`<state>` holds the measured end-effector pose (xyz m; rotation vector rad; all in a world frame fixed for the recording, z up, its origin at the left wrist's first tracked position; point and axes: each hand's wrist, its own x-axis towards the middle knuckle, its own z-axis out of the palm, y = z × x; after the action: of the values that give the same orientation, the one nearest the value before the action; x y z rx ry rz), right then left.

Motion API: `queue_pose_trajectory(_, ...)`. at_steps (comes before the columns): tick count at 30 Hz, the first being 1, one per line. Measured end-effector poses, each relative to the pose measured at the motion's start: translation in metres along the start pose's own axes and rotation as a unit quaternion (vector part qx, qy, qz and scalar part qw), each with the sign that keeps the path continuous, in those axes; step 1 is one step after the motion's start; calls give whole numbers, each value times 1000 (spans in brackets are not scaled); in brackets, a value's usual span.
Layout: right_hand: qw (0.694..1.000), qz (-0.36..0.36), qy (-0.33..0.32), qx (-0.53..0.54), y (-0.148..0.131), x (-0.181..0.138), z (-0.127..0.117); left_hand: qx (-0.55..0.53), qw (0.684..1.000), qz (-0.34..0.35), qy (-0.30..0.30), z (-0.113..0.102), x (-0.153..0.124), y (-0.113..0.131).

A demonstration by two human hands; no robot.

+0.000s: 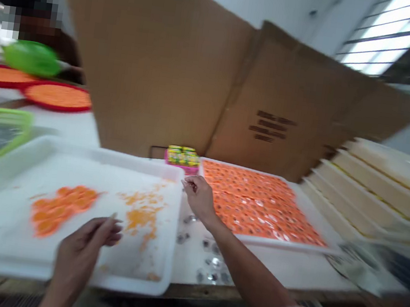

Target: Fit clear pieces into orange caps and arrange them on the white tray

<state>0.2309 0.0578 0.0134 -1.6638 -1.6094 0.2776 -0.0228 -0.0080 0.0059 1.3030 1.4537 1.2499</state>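
The orange rounds point(62, 207) lie in a flat bunch just past the left hand point(83, 243), a bit to its left. That hand hangs over the white tray point(85, 168) with its fingers bent and its thumb close to them; it is too blurry to tell if it pinches anything. Small orange crumbs point(144, 216) are spread in the same tray, to the right of the left hand. The right hand point(199, 195) is near the tray's far right corner, fingers curled in and thumb near them, and I cannot tell if they hold something. Just past the right hand is a pink box point(192, 170) with yellow and green packs point(182, 155) in it, their marks too fuzzy to read. To the right of that hand, a second white tray point(334, 250) is filled with shiny orange pieces point(255, 200) with dark spots. Little silvery bits point(215, 263) lie on the table point(287, 273), nearer than the right hand. Behind both hands stands brown cardboard point(159, 67) with dark lines of print point(272, 127), too blurry to read. Far right of the right hand, pale bins point(373, 196) are stacked up. Left of the left hand is a green basket point(24, 132) with shiny, clear-looking stuff inside, and farther off, a red tray point(60, 108) of orange bits
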Motion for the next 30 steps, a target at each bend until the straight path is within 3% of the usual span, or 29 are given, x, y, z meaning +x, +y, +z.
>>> queue_pose_trajectory(4, 969, -167, -159, 85, -57, 8, 60, -46, 999, -4, -24, -6, 0, -3)
queue_pose_trajectory(8, 923, -242, -297, 46, -101, 12, 122, -56, 997, 14, -47, -6, -1, -3)
queue_pose_trajectory(14, 875, -351, -323, -87, -132, 21, 181, -71, 996, 35, -48, -8, -3, -7)
queue_pose_trajectory(20, 862, -361, -334, -119, -137, 17, 204, -71, 996, 34, -35, -9, -2, -7)
queue_pose_trajectory(27, 850, -350, -381, -100, -126, 12, 197, -60, 998, 30, -19, -9, 0, -10)
queue_pose_trajectory(30, 854, -329, -392, -92, -122, 13, 189, -58, 998, 21, 16, -9, 0, -11)
